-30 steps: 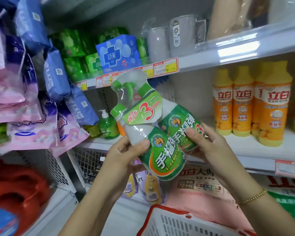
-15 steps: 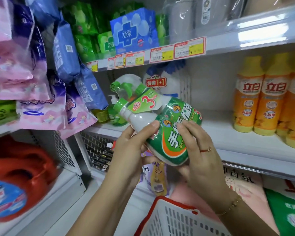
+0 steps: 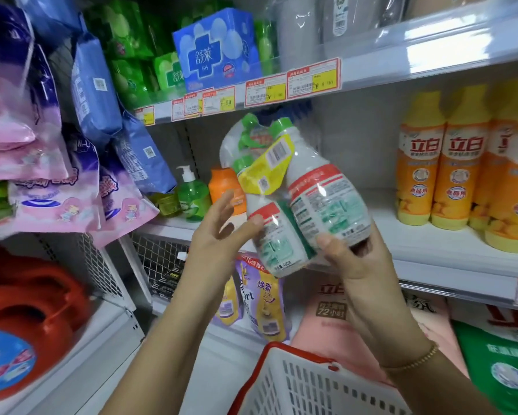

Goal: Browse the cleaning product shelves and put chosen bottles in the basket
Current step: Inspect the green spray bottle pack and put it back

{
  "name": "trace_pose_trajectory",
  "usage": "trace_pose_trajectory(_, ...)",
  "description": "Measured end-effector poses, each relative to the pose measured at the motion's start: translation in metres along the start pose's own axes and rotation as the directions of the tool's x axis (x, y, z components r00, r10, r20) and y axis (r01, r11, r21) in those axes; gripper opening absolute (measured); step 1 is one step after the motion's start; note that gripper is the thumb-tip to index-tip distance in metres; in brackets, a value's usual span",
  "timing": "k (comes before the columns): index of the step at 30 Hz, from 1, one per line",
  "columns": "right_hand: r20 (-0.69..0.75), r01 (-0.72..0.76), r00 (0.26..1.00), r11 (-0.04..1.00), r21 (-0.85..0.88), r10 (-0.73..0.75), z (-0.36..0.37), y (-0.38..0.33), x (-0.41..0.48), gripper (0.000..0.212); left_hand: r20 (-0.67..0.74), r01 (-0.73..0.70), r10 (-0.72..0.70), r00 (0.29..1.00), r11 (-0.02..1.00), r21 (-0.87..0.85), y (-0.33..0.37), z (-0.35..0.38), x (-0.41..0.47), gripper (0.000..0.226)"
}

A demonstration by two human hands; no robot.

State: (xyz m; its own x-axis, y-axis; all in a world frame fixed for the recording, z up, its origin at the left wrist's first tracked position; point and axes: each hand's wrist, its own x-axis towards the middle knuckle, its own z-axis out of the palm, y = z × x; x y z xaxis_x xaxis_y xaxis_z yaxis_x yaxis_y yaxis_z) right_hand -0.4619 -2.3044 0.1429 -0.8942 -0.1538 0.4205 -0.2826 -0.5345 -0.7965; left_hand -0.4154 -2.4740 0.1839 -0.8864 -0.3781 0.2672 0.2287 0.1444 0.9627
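Note:
A shrink-wrapped pack of white cleaner bottles with green caps (image 3: 317,199) is held up in front of the middle shelf, its back labels and barcode facing me. My right hand (image 3: 356,262) grips the pack from below, thumb on the label. My left hand (image 3: 219,232) is beside the pack with its fingers spread; only the thumb tip touches the smaller bottle. The white basket with a red rim (image 3: 305,381) hangs at the bottom, under my right forearm.
Yellow-orange dish soap bottles (image 3: 449,169) stand on the shelf at right. A green pump bottle (image 3: 192,193) and an orange bottle (image 3: 222,184) stand behind my left hand. Hanging pad packs (image 3: 96,94) fill the left; refill pouches (image 3: 263,304) and red detergent jugs (image 3: 30,313) sit lower.
The pack has been turned round, so the back labels now face me instead of the green front labels. My left hand has loosened from a grip to spread fingers.

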Motion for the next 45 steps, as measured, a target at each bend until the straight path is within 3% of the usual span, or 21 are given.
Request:
trace_pose_trajectory(2,0.06,-0.159,0.987,0.973,0.17,0.151,-0.008,0.005,0.004,0.087,0.057,0.125,-0.118,0.991,0.984,-0.127,-0.005,-0.008,0.005,0.07)
trace_pose_trajectory(4,0.1,-0.268,0.963,0.903,0.335,0.249,-0.014,0.009,0.006,0.094,0.218,0.238,-0.188,0.958,0.943,-0.232,-0.005,-0.013,0.006,0.051)
trace_pose_trajectory(6,0.109,-0.336,0.94,0.823,0.458,0.323,-0.016,0.012,0.006,0.083,0.349,0.281,-0.179,0.92,0.922,-0.266,-0.004,-0.012,0.004,0.036)
trace_pose_trajectory(8,0.086,-0.364,0.925,0.804,0.47,0.369,-0.015,0.013,0.005,0.056,0.413,0.289,-0.157,0.897,0.915,-0.281,-0.005,-0.007,0.001,0.04)
trace_pose_trajectory(11,0.069,-0.334,0.941,0.873,0.354,0.332,-0.01,0.009,0.005,0.054,0.352,0.264,-0.151,0.924,0.917,-0.299,-0.008,0.0,-0.001,0.044)
trace_pose_trajectory(13,0.066,-0.261,0.965,0.943,0.206,0.253,-0.006,0.001,0.005,0.058,0.262,0.253,-0.167,0.95,0.905,-0.341,-0.01,0.004,-0.001,0.033)
trace_pose_trajectory(16,0.063,-0.078,0.993,0.969,-0.233,0.095,0.002,-0.013,0.0,0.069,0.182,0.245,-0.183,0.966,0.874,-0.42,-0.006,0.009,-0.005,0.014)
trace_pose_trajectory(17,0.094,0.002,0.995,0.901,-0.433,0.043,0.006,-0.018,-0.003,0.074,0.152,0.223,-0.174,0.973,0.875,-0.429,-0.002,0.011,-0.008,0.015)
trace_pose_trajectory(19,0.204,0.157,0.979,0.647,-0.746,-0.002,0.013,-0.021,-0.012,0.09,0.084,0.153,-0.13,0.988,0.899,-0.409,0.004,0.013,-0.012,0.018)
trace_pose_trajectory(21,0.361,0.369,0.928,0.357,-0.858,-0.091,0.021,-0.014,-0.018,0.102,0.054,0.081,-0.066,0.996,0.924,-0.374,0.009,0.015,-0.018,0.018)
trace_pose_trajectory(23,0.442,0.474,0.865,0.101,-0.875,-0.236,0.027,0.001,-0.019,0.11,0.032,0.058,-0.05,0.998,0.932,-0.357,0.01,0.018,-0.025,0.022)
trace_pose_trajectory(26,0.423,0.463,0.83,0.024,-0.886,-0.364,0.033,0.009,-0.018,0.106,-0.004,0.023,-0.026,1.0,0.945,-0.325,0.011,0.02,-0.031,0.04)
trace_pose_trajectory(28,0.409,0.477,0.819,0.084,-0.875,-0.402,0.03,0.006,-0.016,0.105,0.019,-0.036,0.042,0.999,0.97,-0.241,0.013,0.017,-0.034,0.049)
trace_pose_trajectory(29,0.377,0.472,0.833,0.164,-0.866,-0.404,0.028,0.002,-0.014,0.103,0.043,-0.065,0.075,0.996,0.976,-0.207,0.016,0.015,-0.035,0.049)
trace_pose_trajectory(32,0.207,0.37,0.921,0.57,-0.733,-0.33,0.023,-0.018,-0.011,0.087,0.124,-0.147,0.154,0.98,0.987,-0.057,0.024,0.004,-0.033,0.049)
trace_pose_trajectory(34,0.164,0.267,0.963,0.833,-0.484,-0.213,0.013,-0.023,-0.006,0.075,0.148,-0.16,0.157,0.976,0.987,0.007,0.026,-0.006,-0.025,0.054)
trace_pose_trajectory(35,0.178,0.211,0.972,0.901,-0.38,-0.153,0.007,-0.023,-0.005,0.07,0.132,-0.133,0.131,0.983,0.991,0.006,0.025,-0.01,-0.021,0.059)
trace_pose_trajectory(38,0.24,0.058,0.971,0.974,-0.221,-0.003,-0.001,-0.021,-0.007,0.062,0.108,0.09,-0.088,0.99,0.996,-0.007,0.013,-0.021,-0.008,0.074)
trace_pose_trajectory(40,0.256,-0.076,0.961,0.992,-0.104,0.101,-0.001,-0.018,-0.011,0.057,0.25,0.244,-0.211,0.945,0.964,-0.109,0.006,-0.026,-0.006,0.061)
trace_pose_trajectory(43,0.281,-0.287,0.924,0.956,0.063,0.259,0.001,-0.019,-0.014,0.06,0.407,0.31,-0.205,0.89,0.927,-0.21,0.004,-0.029,-0.004,0.065)
trace_pose_trajectory(45,0.284,-0.393,0.897,0.905,0.165,0.338,0.005,-0.024,-0.015,0.055,0.417,0.313,-0.184,0.89,0.911,-0.268,0.004,-0.03,-0.002,0.072)
